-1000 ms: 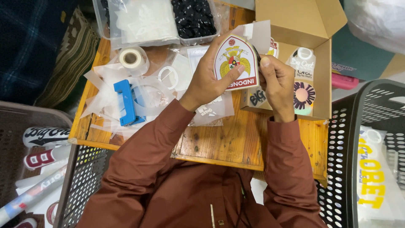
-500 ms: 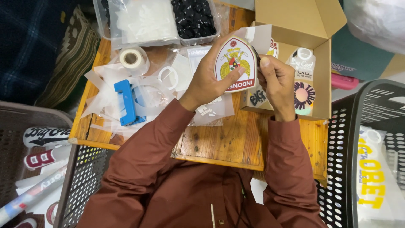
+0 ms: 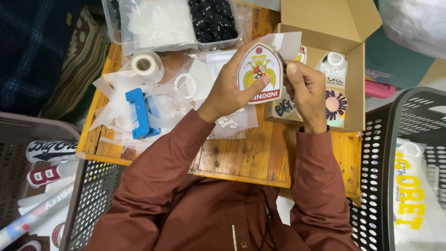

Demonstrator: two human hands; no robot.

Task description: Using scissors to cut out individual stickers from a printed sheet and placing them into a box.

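Observation:
My left hand point(image 3: 227, 90) holds a shield-shaped white and red patch point(image 3: 259, 72) with a gold crest, fingers curled round its left edge and thumb on its lower face. My right hand point(image 3: 304, 90) pinches the patch's right edge between thumb and fingers, where a thin translucent backing sheet point(image 3: 288, 42) sticks up behind it. Both hands hover over a small wooden table point(image 3: 260, 155), just left of an open cardboard box point(image 3: 353, 69) that holds several printed stickers.
A blue tape tool point(image 3: 138, 114), a white tape roll point(image 3: 143, 64) and loose clear film pieces lie on the table's left. Clear trays of white sheets point(image 3: 160, 23) and black pieces point(image 3: 213, 18) stand at the back. Perforated baskets point(image 3: 381, 153) flank the table on both sides.
The patch has tilted slightly in my hands and my right fingers have shifted up along its right edge. Nothing else has moved.

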